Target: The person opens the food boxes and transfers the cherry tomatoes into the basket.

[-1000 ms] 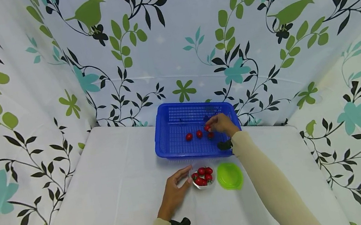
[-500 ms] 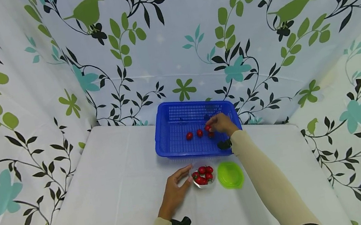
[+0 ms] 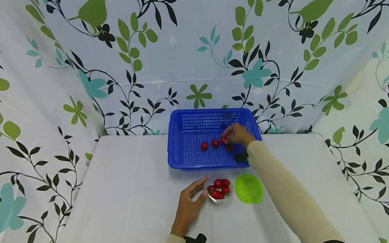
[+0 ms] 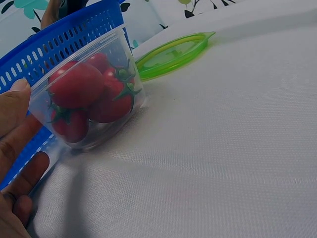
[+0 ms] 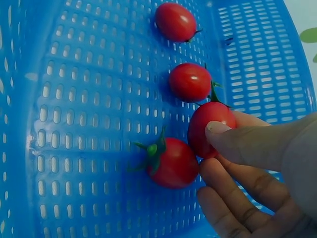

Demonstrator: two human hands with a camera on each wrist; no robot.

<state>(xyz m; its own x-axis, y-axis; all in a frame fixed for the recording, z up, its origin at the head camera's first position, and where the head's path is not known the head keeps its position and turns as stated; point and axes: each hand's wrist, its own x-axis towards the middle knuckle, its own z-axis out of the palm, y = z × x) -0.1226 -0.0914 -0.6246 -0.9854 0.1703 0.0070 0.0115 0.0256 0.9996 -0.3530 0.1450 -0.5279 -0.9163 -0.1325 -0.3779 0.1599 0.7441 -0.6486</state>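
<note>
In the head view my right hand point(image 3: 238, 133) is inside the blue basket point(image 3: 195, 163). Its thumb and fingers pinch a cherry tomato point(image 5: 200, 126), green stem up, as the right wrist view shows. Another tomato point(image 5: 173, 163) lies against the pinched one, and two more, one a middle tomato point(image 5: 189, 82) and one a far tomato point(image 5: 175, 22), rest on the basket floor. My left hand point(image 3: 187, 207) holds the left side of a clear plastic container point(image 4: 116, 47) on the table, thumb at its near edge, index finger toward the back. Several tomatoes point(image 4: 77, 84) fill it.
A bright green lid point(image 3: 249, 188) lies flat on the white-covered table point(image 3: 142, 180), just right of the container. The basket stands behind both, close to the patterned curtain point(image 3: 175, 48) at the back. More patterned cloth hangs on both sides.
Both hands hold nearly the same positions. The right hand keeps its pinch on the tomato in the basket, with only a slight shift of fingers; the view has drifted slightly.
</note>
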